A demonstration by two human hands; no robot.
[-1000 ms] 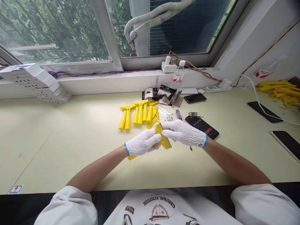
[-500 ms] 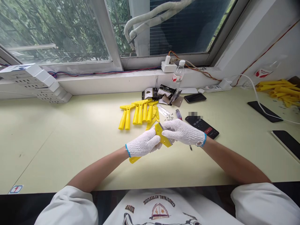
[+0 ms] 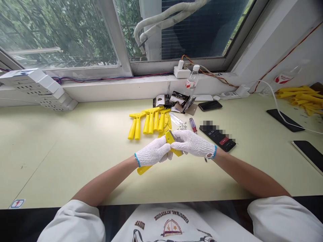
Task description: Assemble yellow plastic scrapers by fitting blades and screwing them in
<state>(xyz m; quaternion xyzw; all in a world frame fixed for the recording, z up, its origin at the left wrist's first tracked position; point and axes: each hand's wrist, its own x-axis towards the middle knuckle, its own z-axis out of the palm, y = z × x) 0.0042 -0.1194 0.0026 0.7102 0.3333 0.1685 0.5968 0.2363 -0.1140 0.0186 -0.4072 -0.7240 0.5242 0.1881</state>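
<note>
Both of my hands wear white knitted gloves with blue cuffs. My left hand is wrapped around a yellow scraper, whose handle end sticks out below the palm. Its flat head, with a grey metal blade along the right edge, shows between the hands. My right hand pinches that head, the thumb lying across the yellow face and the other fingers behind the blade. Beyond the hands lie several yellow scraper handles, flat yellow plates, thin blades and small screws. A screwdriver rests just past my right hand.
A phone with a timer lies right of the screwdriver, another phone behind it. Black packaging and a plastic bottle stand near the sill. White boxes are stacked at left; more yellow pieces lie far right.
My right hand has shifted slightly left along the scraper head, its thumb now further over the yellow face. The scraper has moved a little to the left with my left hand.
</note>
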